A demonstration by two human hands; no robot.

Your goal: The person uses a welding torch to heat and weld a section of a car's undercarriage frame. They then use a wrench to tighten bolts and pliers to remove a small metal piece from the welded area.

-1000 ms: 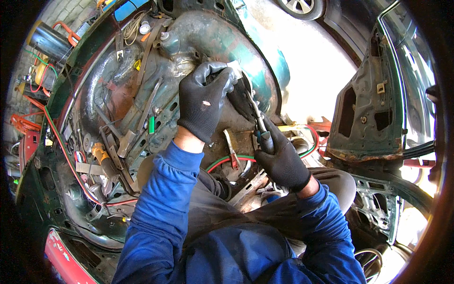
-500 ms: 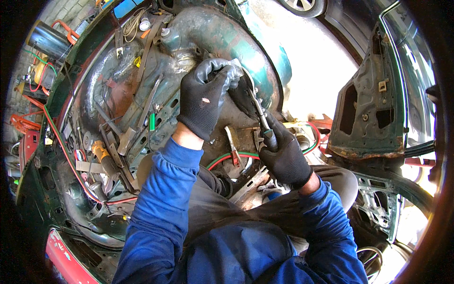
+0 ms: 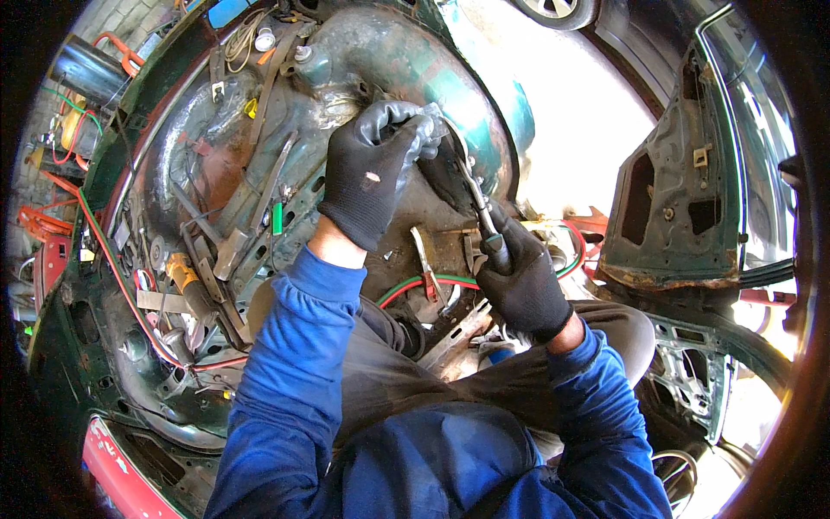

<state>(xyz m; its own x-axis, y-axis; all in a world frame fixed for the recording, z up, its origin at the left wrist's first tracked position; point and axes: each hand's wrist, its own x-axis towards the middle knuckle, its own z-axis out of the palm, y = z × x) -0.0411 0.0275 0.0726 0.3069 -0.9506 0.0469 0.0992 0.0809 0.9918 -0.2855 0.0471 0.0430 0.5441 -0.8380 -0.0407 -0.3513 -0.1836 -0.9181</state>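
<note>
In my right hand [image 3: 527, 281], gloved in black, is the handle of a gas welding torch [image 3: 475, 192]. Its thin curved metal neck points up and away from me, toward my other hand. My left hand [image 3: 367, 169], in a black glove with grey-coated fingers and a small hole on its back, is closed in a pinch at the torch's tip. A small pale greyish piece [image 3: 436, 121] shows at those fingertips; its kind is unclear. Red and green hoses [image 3: 415, 285] run across below the torch.
I sit in a stripped green car body. To the left lie a hammer [image 3: 230, 254], an angle grinder [image 3: 188, 285] with a yellow-orange band, and several loose tools. Locking pliers [image 3: 427, 268] stand between my hands and knees. A detached-looking door panel [image 3: 666, 208] is at right.
Both hands keep nearly the same pose. My left hand has shifted slightly left and up, my right hand very slightly down; the torch stays in my grip.
</note>
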